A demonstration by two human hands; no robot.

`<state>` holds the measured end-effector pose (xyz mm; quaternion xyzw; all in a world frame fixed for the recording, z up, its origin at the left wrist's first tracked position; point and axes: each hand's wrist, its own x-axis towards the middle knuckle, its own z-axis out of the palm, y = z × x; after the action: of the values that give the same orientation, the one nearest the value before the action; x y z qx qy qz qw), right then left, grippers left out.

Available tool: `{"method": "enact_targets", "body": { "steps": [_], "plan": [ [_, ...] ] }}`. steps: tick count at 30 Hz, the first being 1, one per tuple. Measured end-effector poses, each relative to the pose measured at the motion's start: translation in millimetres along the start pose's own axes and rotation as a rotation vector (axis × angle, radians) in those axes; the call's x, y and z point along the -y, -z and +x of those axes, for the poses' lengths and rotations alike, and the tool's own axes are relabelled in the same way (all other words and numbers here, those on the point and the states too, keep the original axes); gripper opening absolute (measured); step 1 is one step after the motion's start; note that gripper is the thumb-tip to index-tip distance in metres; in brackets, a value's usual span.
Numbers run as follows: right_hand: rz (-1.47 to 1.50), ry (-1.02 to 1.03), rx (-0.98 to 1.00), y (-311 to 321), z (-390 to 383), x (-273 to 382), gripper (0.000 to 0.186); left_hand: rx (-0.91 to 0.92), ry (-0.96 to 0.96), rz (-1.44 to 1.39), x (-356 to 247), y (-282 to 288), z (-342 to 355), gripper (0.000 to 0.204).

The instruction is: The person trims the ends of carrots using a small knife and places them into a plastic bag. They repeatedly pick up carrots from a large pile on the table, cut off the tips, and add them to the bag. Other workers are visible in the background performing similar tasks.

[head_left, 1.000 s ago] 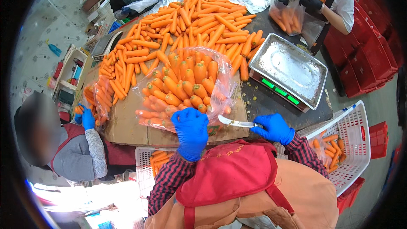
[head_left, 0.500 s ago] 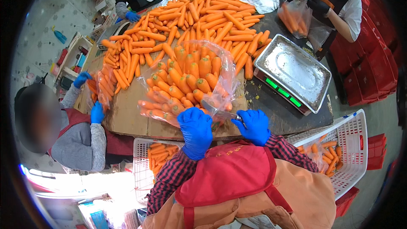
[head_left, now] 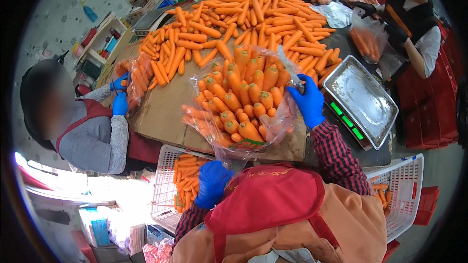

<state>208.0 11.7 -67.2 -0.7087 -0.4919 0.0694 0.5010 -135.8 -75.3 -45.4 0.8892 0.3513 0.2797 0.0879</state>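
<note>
A clear plastic bag (head_left: 214, 141) stuffed with carrots (head_left: 251, 95) lies at the table's front edge, the carrots' thick ends pointing up and toward me. My left hand (head_left: 213, 183) is closed just below it, with a strip of the bag's film drawn down to the fingers. At the bag's right side, my right hand (head_left: 308, 101) grips a knife (head_left: 288, 64) by its dark handle. The blade points up and away, over the bag's far right edge. Both hands wear blue gloves.
Behind the bag spreads a heap of loose carrots (head_left: 195, 34). To the right sits a scale with a metal tray (head_left: 360, 102). White baskets (head_left: 163, 190) stand at the table's front. Co-workers handle bagged carrots at left (head_left: 141, 75) and far right (head_left: 369, 39).
My right hand has moved away and to the right, swinging the knife from the bag's near edge to its far right side. My left hand has come back toward me, stretching the film.
</note>
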Motion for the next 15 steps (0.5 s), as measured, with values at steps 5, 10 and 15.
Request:
{"method": "enact_targets", "body": {
  "steps": [5, 10, 15],
  "plan": [
    [-0.051, -0.085, 0.089, -2.3, 9.2, -3.1, 0.049, 0.175, 0.299, -0.159, 67.2, -1.5, -52.0, 0.011],
    [0.071, -0.094, 0.081, -2.1, 9.4, -6.6, 0.042, -0.053, 0.367, -0.375, 84.3, 12.7, -14.2, 0.021],
    [0.019, -0.161, 0.092, -1.4, 4.4, 3.0, 0.041, -0.316, 0.476, -0.117, 82.6, 35.2, 54.9, 0.061]
  ]
}}
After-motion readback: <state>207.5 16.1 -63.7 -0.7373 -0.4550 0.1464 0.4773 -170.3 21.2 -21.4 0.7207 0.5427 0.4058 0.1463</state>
